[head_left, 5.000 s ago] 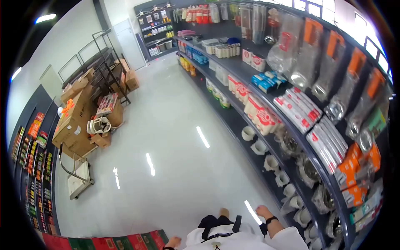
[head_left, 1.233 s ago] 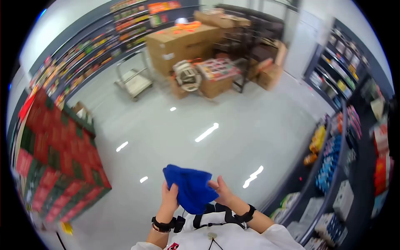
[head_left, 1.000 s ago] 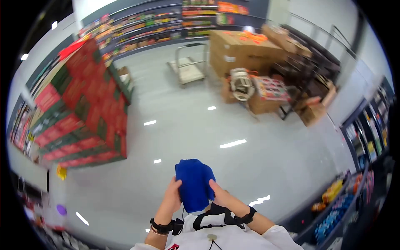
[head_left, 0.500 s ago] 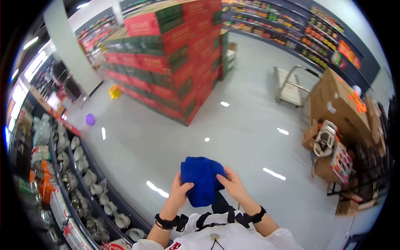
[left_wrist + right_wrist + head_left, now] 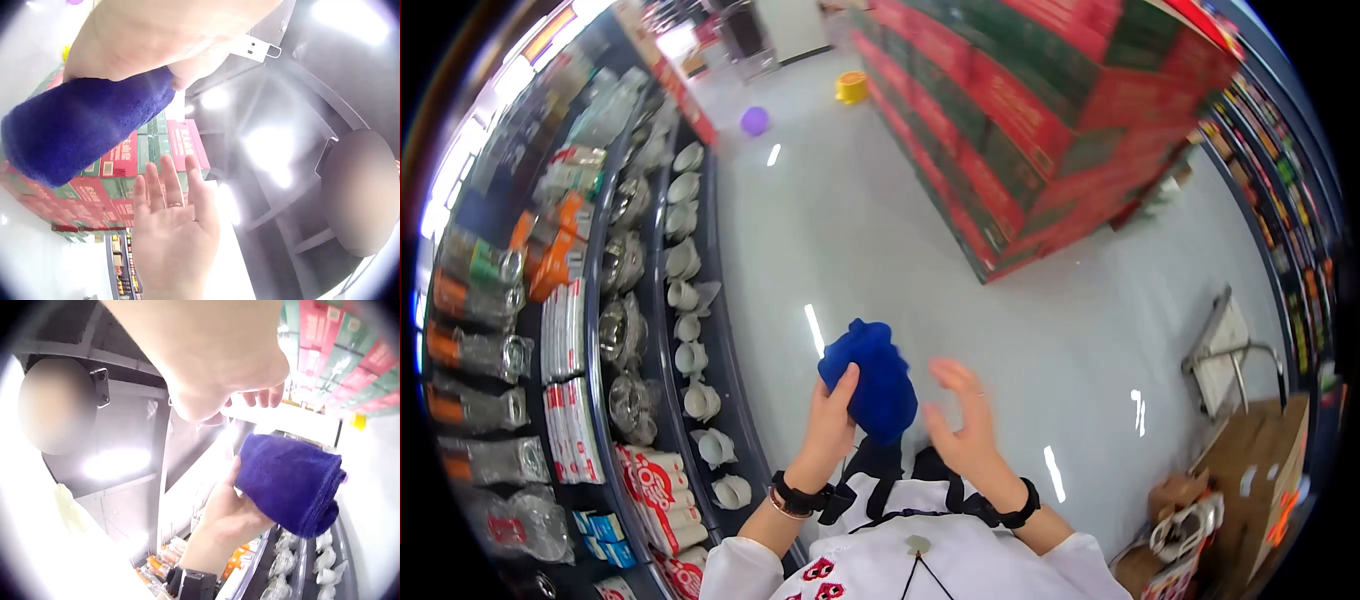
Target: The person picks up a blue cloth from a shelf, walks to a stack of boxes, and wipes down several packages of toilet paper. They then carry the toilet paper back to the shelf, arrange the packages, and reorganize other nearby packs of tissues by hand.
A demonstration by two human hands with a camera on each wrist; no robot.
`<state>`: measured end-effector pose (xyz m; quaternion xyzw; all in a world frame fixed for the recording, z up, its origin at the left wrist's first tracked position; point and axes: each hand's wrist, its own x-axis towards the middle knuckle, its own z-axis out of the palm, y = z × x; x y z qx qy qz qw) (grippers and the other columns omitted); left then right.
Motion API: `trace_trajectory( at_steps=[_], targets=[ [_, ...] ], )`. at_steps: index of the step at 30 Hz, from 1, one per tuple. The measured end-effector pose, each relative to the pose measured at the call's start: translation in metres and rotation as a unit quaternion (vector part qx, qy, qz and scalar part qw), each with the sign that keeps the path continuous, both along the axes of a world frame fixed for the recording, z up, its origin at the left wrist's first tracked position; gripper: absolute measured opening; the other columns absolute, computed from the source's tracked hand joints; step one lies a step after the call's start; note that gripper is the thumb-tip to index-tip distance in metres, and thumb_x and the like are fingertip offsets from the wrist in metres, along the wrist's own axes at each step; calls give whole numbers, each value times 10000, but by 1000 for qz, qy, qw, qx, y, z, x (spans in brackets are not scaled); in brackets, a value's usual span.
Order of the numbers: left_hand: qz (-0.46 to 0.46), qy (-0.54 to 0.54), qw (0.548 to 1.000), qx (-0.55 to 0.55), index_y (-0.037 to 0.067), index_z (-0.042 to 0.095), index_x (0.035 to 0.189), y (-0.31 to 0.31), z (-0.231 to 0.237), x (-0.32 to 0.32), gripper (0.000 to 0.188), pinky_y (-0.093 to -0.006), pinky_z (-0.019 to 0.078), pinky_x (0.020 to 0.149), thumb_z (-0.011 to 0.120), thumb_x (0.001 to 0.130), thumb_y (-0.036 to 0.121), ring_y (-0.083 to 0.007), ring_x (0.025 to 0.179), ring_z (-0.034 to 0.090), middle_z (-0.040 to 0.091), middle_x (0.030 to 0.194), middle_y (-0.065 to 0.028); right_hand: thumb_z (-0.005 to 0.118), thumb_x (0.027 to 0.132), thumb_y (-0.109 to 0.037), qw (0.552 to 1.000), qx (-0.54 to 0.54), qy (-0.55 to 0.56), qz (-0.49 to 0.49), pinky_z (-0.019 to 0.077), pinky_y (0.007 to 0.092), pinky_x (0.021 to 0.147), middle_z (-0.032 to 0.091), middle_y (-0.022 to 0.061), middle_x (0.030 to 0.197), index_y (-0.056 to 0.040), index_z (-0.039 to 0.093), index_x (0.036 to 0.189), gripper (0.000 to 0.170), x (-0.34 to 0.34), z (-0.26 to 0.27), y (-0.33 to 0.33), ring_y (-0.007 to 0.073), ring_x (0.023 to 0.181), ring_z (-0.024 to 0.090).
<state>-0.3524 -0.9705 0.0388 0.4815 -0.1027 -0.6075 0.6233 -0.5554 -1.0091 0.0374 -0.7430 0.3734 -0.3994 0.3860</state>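
A folded blue cloth [image 5: 878, 385] is held in front of the body by my left hand [image 5: 830, 425], whose thumb lies over its near side. My right hand [image 5: 968, 425] is raised to the right of the cloth, apart from it, with spread fingers and nothing in them. The left wrist view shows the cloth [image 5: 87, 125] below the left hand [image 5: 156, 37], and the palm of the right hand [image 5: 178, 231] facing up. In the right wrist view the left hand [image 5: 231, 512] grips the thick folded cloth [image 5: 290, 481] from one side.
Shelves [image 5: 735, 400] with white cups, pans and packaged utensils run along the left. A tall stack of red and green boxes [image 5: 1040, 130] stands ahead. A flat trolley [image 5: 1220, 355] and a large carton [image 5: 1255, 480] are at the right. A purple ball [image 5: 754, 121] and yellow bucket [image 5: 851, 88] lie farther off.
The view has swung left, bringing the shelves nearer. My right hand has let go of the blue cloth and moved off to the right; my left hand still holds it.
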Motion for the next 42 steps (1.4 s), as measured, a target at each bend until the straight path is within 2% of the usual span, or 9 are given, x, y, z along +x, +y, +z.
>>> trace_trajectory(
  at_steps=[6,9,13,17,22,24,30,39,42],
  targets=[
    [-27,-93,992,-81,-9,549,1405,-71,-21,98,452,-340,469,1052,670,1002,157,-164,1177,614,646,1312,-71,813,859,-226,987,-19,37,157,383,479,1153,339,282,1596,-62,187,1620,1000,127,-26,-101,444,1387,472],
    [-84,-74,988,-109,-9,587,1380,-104,-27,166,461,-340,462,1051,703,975,178,-160,1173,604,649,1299,-55,840,840,-143,932,251,-169,200,374,448,1160,372,229,1590,-83,-86,1624,1215,188,-25,-152,349,1396,471],
    [-200,-93,961,-165,5,634,1327,-165,-19,242,419,-343,456,1051,715,966,202,-144,1174,588,651,1274,-47,831,854,-148,875,318,-64,360,359,416,1183,304,115,1658,-58,458,1513,762,251,-2,-226,222,1465,388],
    [-194,-405,875,-182,-1,554,1389,-238,18,287,563,-395,444,1086,774,907,191,-256,1284,547,560,1376,-146,770,929,-256,886,367,-70,275,479,363,1048,633,97,1332,-48,535,1429,591,299,-16,-276,175,1227,585],
    [-84,-472,859,-180,66,462,1498,-329,22,339,858,-434,413,1116,883,769,233,-312,1384,453,376,1556,-163,759,934,-303,892,387,-37,231,534,334,931,700,81,1178,-39,603,1341,509,346,-8,-357,152,1069,652],
    [-107,-626,736,-236,74,476,1488,-372,35,357,918,-468,412,1123,923,723,311,-345,1420,425,380,1568,-181,765,915,-295,883,367,19,292,545,333,889,728,91,1107,-32,638,1293,478,364,-15,-403,161,1007,679],
    [-217,-621,718,-226,90,719,1112,-515,56,419,516,-351,579,822,932,702,319,-280,945,708,696,1113,-101,783,868,-348,906,255,78,327,569,354,806,752,136,938,-23,662,1156,451,433,1,-544,249,847,740],
    [-92,-565,737,-360,73,674,920,-680,58,515,407,-369,547,756,952,673,238,-278,904,656,667,948,-84,747,911,-284,823,304,-137,459,307,395,1187,389,180,1567,-126,22,1668,1060,513,19,-730,290,1420,423],
    [-60,-626,711,-315,67,682,968,-754,53,545,448,-381,546,821,958,661,242,-306,957,655,666,1004,-103,726,934,-269,869,266,-114,402,292,394,1197,357,176,1592,-96,73,1663,994,548,10,-783,278,1447,386]
  ],
)
